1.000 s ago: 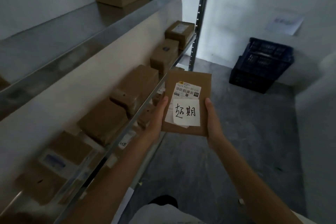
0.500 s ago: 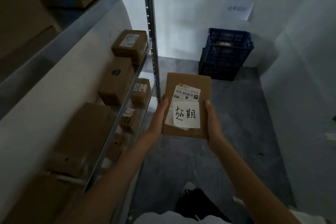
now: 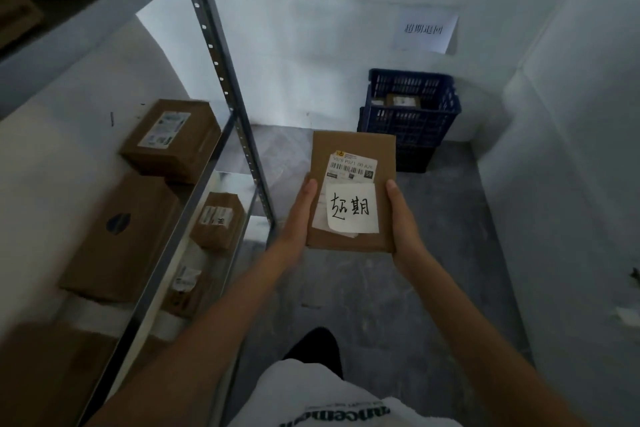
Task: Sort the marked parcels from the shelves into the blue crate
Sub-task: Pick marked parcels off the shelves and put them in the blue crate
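Flat brown parcel [image 3: 351, 191] is held at frame centre, clamped between left hand [image 3: 297, 218] on its left edge and right hand [image 3: 404, 222] on its right edge; thumbs lie on the top face, other fingers are hidden underneath. A barcode label and a white note [image 3: 351, 207] with handwritten black characters are stuck on its face. It is carried above the floor, not resting on anything.

Blue crate [image 3: 412, 107] is seen at 1 o'clock from the parcel, stacked on a darker crate against the far white wall, in the corner; one small box [image 3: 402, 100] is visible inside. A paper sign [image 3: 425, 30] is taped to the wall above it, text blurred.

Floor [image 3: 398, 305] is grey mottled concrete, bare. White walls close the space at 12 and 3 o'clock.

Metal shelves [image 3: 194, 184] run along 9 o'clock, with a perforated upright [image 3: 225, 87]. Brown boxes [image 3: 171, 139] sit on several levels, some labelled; nearer ones are blurred. A white shirt hem and a dark shoe show at 6 o'clock.
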